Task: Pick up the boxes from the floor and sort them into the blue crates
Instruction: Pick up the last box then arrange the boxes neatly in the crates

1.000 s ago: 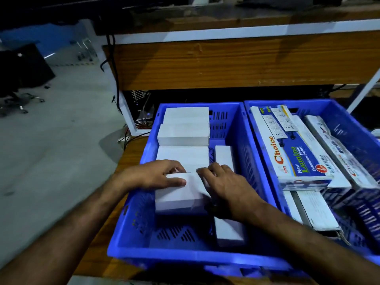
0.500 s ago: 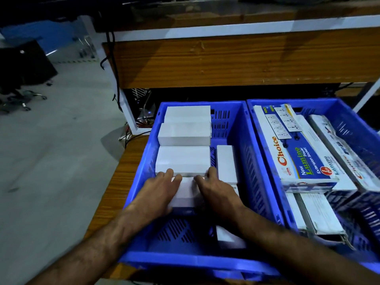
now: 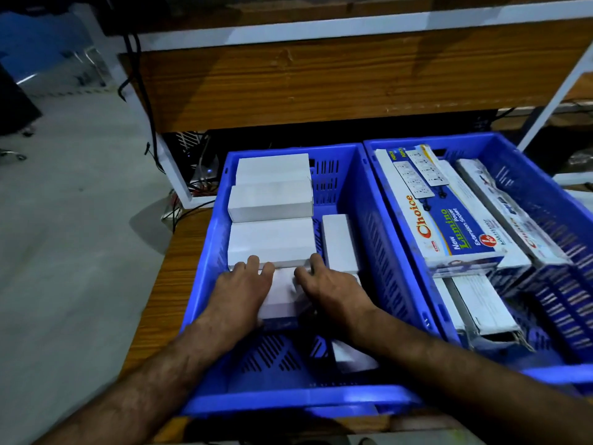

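Vs 1 s ago: I see the small plain white cardboard box [image 3: 281, 297] is now further into the left blue perforated plastic crate [image 3: 369, 200], its far edge right up against the next white box in the row [image 3: 271, 240]; before there was a gap. Left hand [image 3: 239, 292] has shifted from the box's left top edge to lie flatter over its left side, fingers straight, tips touching the neighbour box. Right hand [image 3: 330, 284] has slid fwd too, fingers less curled. Both forearms reach deeper into the crate.
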